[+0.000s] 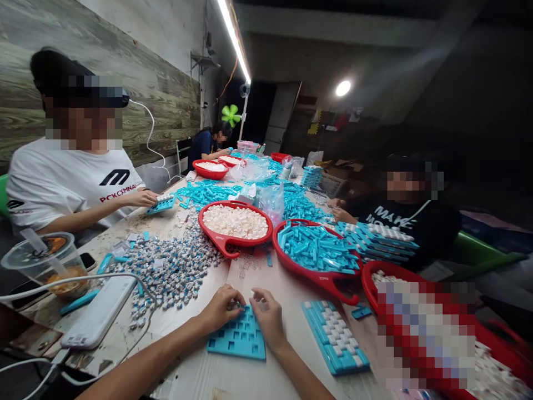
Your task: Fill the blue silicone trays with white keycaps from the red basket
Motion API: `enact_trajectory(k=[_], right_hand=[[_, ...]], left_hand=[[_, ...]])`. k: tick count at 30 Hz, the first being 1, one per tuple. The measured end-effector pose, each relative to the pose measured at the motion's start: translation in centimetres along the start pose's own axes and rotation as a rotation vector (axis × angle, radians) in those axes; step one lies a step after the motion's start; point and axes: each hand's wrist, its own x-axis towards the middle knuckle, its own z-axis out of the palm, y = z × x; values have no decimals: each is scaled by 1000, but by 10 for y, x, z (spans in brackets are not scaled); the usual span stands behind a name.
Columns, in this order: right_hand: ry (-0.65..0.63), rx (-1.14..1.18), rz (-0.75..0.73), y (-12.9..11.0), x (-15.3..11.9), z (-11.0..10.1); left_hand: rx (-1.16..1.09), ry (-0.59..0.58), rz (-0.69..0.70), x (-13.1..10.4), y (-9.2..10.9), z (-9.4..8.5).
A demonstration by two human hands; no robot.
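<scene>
Forearms (166,353) nearest: L hand (222,308) & R hand (268,316) curled narrow at far end of blue board (237,335) on table (200,383), can't tell if holding. Visible sockets (239,335) unfilled, prob. early; 2nd board (335,336) to R mostly white-filled.

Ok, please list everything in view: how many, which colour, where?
holed board: one, blue, between hands
second board: one, blue-white, lower right
stacked boards: several, blue-white, right
baskets: six, red, along the table
pieces: many, white, in baskets
strips: many, blue, basket and tabletop
tiny parts: many, grey-blue, left pile
flat device: one, white, lower left
cup: one, clear, left
bags: several, clear, centre
fan: one, green, back
people: three, in white, navy, black; left, back, right
left hand: one, bare, holed board's far edge
right hand: one, bare, by its right edge
</scene>
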Motion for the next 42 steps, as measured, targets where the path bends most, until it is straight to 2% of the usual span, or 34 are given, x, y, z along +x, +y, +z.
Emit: enact_trajectory(k=[7,24,32,35,38,42], right_hand=[[10,20,4,-1,0,-1],[-26,3,-38,-1,0,0],[-135,-37,-109,-3,-1,-2],[-202,-66,-134,-5,-1,-4],[-233,-80,-140,-6,0,-3],[-247,-73,-136,-5,0,-2]], left_hand=[[57,-22,81,1,-3,-1],[161,34,15,0,0,-7],[155,20,-18,2,-3,-6],[79,3,-70,4,-8,-16],[-22,-60,-196,7,-13,-27],[-56,-153,-273,9,-14,-30]])
